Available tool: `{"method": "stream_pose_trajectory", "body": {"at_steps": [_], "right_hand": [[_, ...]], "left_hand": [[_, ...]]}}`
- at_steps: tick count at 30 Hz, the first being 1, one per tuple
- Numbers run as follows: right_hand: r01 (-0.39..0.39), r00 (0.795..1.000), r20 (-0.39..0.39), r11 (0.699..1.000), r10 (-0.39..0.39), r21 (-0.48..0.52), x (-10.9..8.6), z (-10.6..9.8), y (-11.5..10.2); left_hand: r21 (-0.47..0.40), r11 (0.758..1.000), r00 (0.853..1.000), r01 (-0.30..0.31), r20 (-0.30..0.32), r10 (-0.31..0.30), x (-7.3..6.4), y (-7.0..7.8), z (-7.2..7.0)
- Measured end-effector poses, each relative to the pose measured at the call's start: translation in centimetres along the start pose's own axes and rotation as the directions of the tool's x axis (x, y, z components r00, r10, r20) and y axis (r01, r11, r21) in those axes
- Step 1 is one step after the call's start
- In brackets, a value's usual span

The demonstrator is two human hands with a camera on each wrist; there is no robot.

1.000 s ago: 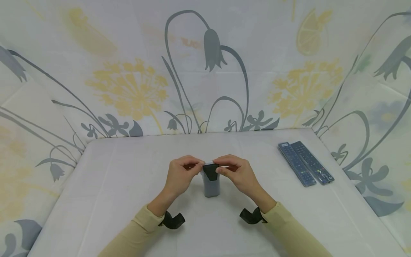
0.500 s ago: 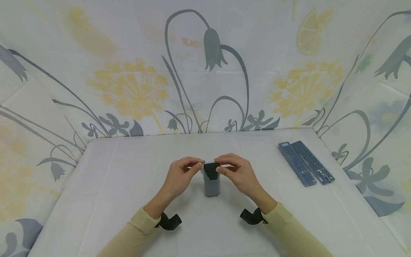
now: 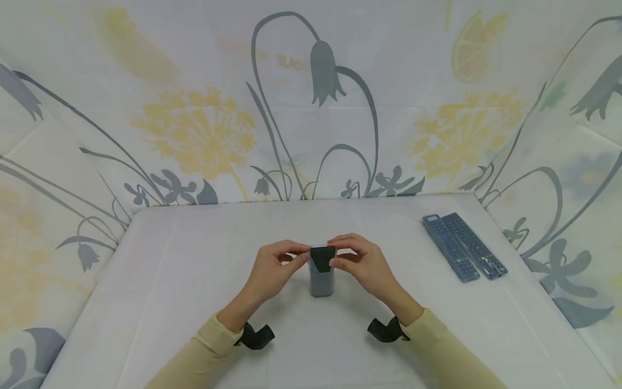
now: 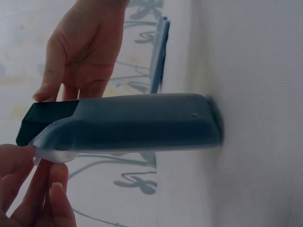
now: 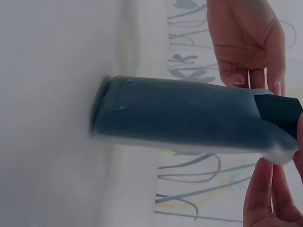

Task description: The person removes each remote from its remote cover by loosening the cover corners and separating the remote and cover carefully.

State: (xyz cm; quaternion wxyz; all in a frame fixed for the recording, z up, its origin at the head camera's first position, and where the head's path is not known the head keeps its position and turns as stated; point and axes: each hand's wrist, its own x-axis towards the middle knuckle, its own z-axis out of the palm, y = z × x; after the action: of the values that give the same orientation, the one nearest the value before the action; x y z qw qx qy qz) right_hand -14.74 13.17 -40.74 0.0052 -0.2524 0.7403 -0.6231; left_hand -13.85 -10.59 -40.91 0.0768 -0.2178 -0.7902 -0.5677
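A dark device (image 3: 322, 283), shaped like a remote control, stands on end on the white table in a bluish translucent cover (image 4: 142, 123). Its black top (image 5: 279, 111) sticks out of the cover's slanted opening. From the left side, my left hand (image 3: 272, 272) pinches the cover's upper edge between thumb and fingers. On the opposite side my right hand (image 3: 364, 265) pinches that edge, its thumb close to the black top. Both wrist views show a pale, bulging flap of cover beside the fingertips. The device's front face is hidden.
Two covered remote controls, a left one (image 3: 451, 248) and a right one (image 3: 473, 246), lie side by side at the table's right. A flower-patterned cloth (image 3: 311, 124) closes off the back and sides. A black curved piece sits at each wrist.
My left wrist has shifted slightly outward to the left. Both hands keep their pinch at the cover's top edge, and the device stays standing in nearly the same place.
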Motion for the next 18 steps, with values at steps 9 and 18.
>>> {"method": "stream_pose_trajectory", "body": {"at_steps": [9, 18], "right_hand": [[0.012, 1.0, -0.018, 1.0, -0.012, -0.016, -0.61, -0.2, 0.65], [0.061, 0.996, -0.059, 0.998, -0.063, -0.02, -0.49, -0.1, 0.76]], "left_hand": [[0.007, 1.0, 1.0, -0.026, -0.012, 0.026, 0.08, 0.4, 0.16], [-0.007, 1.0, 0.999, -0.024, -0.033, 0.024, -0.14, 0.54, 0.34]]}}
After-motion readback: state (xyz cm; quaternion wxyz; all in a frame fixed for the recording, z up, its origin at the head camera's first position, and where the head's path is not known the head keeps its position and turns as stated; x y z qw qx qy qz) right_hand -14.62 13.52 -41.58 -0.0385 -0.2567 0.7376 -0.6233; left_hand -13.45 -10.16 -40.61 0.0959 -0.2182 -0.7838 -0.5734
